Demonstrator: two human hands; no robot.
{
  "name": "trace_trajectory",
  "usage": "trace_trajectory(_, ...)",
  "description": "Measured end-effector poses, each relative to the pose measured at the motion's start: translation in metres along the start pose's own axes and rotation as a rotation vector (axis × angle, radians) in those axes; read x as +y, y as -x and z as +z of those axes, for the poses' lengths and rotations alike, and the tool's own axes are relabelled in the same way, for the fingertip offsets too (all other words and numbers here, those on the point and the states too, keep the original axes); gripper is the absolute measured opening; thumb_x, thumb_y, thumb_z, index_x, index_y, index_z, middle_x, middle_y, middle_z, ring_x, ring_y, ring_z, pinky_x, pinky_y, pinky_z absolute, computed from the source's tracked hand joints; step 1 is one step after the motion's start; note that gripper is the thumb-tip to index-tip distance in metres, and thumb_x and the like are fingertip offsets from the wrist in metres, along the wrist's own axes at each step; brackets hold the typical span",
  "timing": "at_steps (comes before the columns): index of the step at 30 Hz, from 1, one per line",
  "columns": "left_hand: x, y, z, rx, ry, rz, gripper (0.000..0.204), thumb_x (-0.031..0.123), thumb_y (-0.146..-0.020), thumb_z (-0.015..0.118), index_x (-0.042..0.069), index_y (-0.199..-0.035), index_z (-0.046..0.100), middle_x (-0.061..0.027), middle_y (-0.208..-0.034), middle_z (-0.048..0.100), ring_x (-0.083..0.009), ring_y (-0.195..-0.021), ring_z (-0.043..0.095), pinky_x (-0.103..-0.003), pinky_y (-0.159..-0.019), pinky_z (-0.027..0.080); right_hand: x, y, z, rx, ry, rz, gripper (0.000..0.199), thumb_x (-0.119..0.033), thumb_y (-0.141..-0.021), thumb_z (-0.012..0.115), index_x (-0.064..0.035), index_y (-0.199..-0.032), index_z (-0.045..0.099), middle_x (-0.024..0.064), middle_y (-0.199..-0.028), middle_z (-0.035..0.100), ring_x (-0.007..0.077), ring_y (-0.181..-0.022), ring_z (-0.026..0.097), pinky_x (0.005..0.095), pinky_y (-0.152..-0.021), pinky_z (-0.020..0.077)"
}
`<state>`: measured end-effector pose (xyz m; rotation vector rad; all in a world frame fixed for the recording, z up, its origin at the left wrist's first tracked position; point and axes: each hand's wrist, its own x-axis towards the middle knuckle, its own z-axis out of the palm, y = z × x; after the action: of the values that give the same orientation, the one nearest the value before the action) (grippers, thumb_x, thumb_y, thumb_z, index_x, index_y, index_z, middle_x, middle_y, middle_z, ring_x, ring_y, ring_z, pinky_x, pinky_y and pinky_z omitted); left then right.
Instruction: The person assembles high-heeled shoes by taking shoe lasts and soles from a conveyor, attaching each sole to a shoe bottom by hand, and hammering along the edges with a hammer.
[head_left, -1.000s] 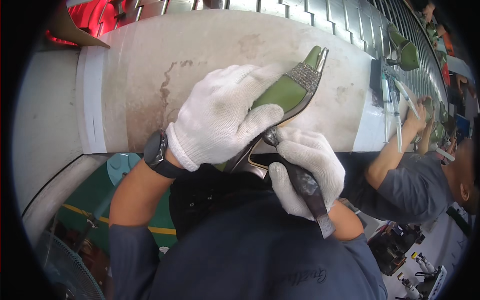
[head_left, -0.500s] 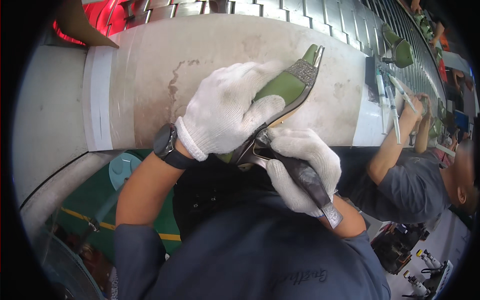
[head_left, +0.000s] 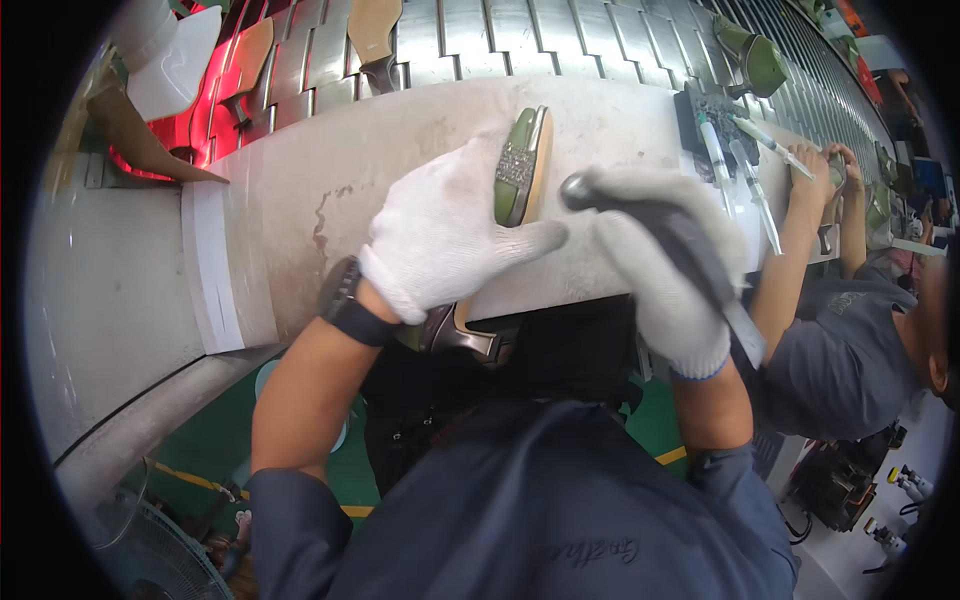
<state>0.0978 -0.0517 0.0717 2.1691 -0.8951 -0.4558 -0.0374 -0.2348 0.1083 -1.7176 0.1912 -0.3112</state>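
Note:
My left hand, in a white knit glove with a black watch at the wrist, grips a green high-heeled shoe. The shoe is turned on its side, toe pointing away, its dark heel hanging over the bench's near edge. My right hand, also gloved, is shut on a dark metal hand tool. The tool's rounded tip sits just right of the shoe's sole, a little apart from it. Both hands are over the pale work bench.
A slatted conveyor runs behind the bench carrying shoe parts and another green shoe. A red-lit area glows at far left. To my right, a co-worker in grey handles a shoe beside brushes on a dark tray.
My left hand has rolled the shoe onto its side and shifted it upward. My right hand has lifted the tool away from the heel area up to beside the sole.

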Motion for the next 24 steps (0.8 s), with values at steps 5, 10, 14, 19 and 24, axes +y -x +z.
trace_trajectory(5, 0.003, -0.006, 0.01, -0.003, -0.044, -0.058, 0.075, 0.033, -0.084, 0.09, 0.004, -0.147, 0.063, -0.0219, -0.108, 0.08, -0.044, -0.103, 0.078, -0.051, -0.092, 0.063, 0.005, -0.013, 0.006, -0.09, -0.032, 0.068, 0.028, -0.001, -0.105, 0.075, 0.0027, -0.132, 0.069, 0.0153, -0.118, 0.081, 0.0196, -0.112, 0.078, 0.034, -0.099, 0.0616)
trace_trajectory(10, -0.003, -0.002, 0.009, 0.064, 0.055, -0.017, 0.072, 0.031, -0.084, 0.09, 0.006, -0.146, 0.064, -0.0208, -0.106, 0.081, -0.0427, -0.102, 0.079, -0.049, -0.091, 0.064, 0.014, -0.036, 0.004, -0.099, 0.181, 0.03, 0.019, -0.003, -0.104, 0.077, -0.0007, -0.123, 0.074, 0.0108, -0.114, 0.081, 0.0155, -0.107, 0.078, 0.0332, -0.095, 0.0624)
trace_trajectory(14, -0.007, -0.004, 0.01, 0.022, -0.008, -0.039, 0.075, 0.033, -0.083, 0.091, 0.005, -0.147, 0.063, -0.0225, -0.107, 0.08, -0.0428, -0.103, 0.079, -0.048, -0.091, 0.064, 0.015, -0.049, 0.007, -0.064, 0.083, 0.049, 0.021, -0.001, -0.102, 0.075, 0.0042, -0.123, 0.075, 0.0138, -0.119, 0.081, 0.0211, -0.114, 0.078, 0.0366, -0.1, 0.0609)
trace_trajectory(19, -0.003, -0.005, 0.001, 0.031, -0.035, -0.041, 0.079, 0.034, -0.082, 0.092, 0.003, -0.148, 0.062, -0.0237, -0.109, 0.08, -0.044, -0.102, 0.079, -0.048, -0.091, 0.064, 0.037, -0.082, 0.001, -0.095, 0.285, -0.197, 0.018, -0.007, -0.106, 0.071, 0.0034, -0.12, 0.075, 0.0151, -0.114, 0.082, 0.0224, -0.111, 0.079, 0.0357, -0.097, 0.0621)
trace_trajectory(24, -0.006, 0.003, 0.0, 0.218, -0.048, 0.026, 0.091, 0.034, -0.079, 0.095, -0.002, -0.154, 0.055, -0.0249, -0.112, 0.078, -0.0433, -0.098, 0.079, -0.049, -0.089, 0.064, 0.085, -0.099, -0.012, 0.101, -0.234, 0.347, 0.022, -0.014, -0.111, 0.066, 0.0037, -0.121, 0.073, 0.0146, -0.119, 0.079, 0.0256, -0.118, 0.078, 0.0354, -0.105, 0.06)
